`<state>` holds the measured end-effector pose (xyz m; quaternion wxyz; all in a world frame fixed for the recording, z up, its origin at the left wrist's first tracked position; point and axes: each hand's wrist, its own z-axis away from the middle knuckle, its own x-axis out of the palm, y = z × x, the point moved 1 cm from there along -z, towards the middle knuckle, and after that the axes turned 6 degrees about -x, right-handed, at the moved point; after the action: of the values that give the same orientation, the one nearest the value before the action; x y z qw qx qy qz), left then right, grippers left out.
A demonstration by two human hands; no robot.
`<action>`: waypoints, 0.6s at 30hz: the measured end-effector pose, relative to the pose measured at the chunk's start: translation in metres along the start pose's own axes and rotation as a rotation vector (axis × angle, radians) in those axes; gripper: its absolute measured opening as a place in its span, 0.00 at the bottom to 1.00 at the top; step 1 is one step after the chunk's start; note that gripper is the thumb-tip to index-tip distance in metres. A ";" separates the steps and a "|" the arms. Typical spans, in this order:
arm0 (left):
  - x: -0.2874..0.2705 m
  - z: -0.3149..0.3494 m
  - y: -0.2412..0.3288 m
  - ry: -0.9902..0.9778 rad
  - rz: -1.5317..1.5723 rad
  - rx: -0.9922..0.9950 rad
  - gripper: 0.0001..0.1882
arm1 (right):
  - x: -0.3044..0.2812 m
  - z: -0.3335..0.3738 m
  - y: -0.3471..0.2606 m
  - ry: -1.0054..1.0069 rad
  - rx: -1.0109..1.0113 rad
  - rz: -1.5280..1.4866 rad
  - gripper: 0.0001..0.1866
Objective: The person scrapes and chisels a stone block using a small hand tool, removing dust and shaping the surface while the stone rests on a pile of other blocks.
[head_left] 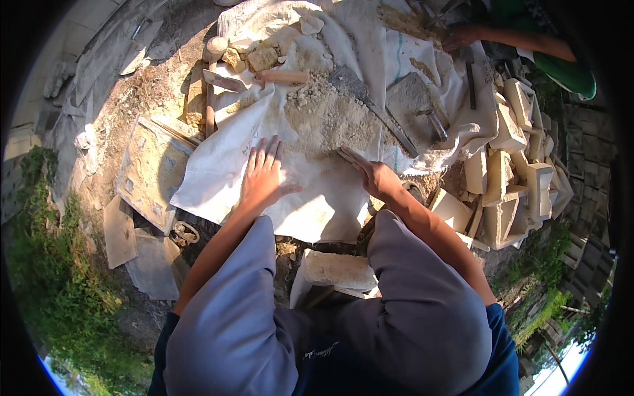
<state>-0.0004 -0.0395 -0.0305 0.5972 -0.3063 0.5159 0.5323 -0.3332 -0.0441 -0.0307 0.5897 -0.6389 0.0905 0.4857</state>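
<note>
My left hand [263,173] lies flat with fingers spread on a white woven sheet [221,165], beside a heap of pale crumbled grit [330,119]. At the near edge of that heap, my right hand [379,178] is closed in a grip. A thin, dark-tipped piece seems to stick out from its fingers, too small and shaded to name. Beyond the hands rests a tool with a wooden handle [282,77] and a flat blade [224,80]. To the right of the grit a long metal bar [391,125] slants across the sheet, close to a small metal tool [434,124].
Pale cut stone blocks [505,191] are piled at the right. A dusty slab [150,168] leans at the left, near a round-headed mallet [216,46]. Another block [337,269] lies between my knees. At the far right another person's hand [462,37] reaches in, green sleeve behind.
</note>
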 end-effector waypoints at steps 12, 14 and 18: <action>-0.001 0.002 0.000 0.068 0.011 0.033 0.61 | -0.005 0.001 -0.004 0.011 -0.052 -0.031 0.37; -0.003 0.000 0.004 0.040 -0.037 0.022 0.63 | -0.006 -0.003 0.006 -0.123 0.082 0.055 0.37; -0.004 0.011 -0.004 0.063 0.002 -0.016 0.64 | -0.033 -0.030 -0.032 -0.152 -0.019 -0.002 0.33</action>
<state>0.0070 -0.0321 -0.0246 0.5775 -0.3273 0.5306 0.5271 -0.3127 -0.0748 0.0092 0.5892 -0.6058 0.0404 0.5331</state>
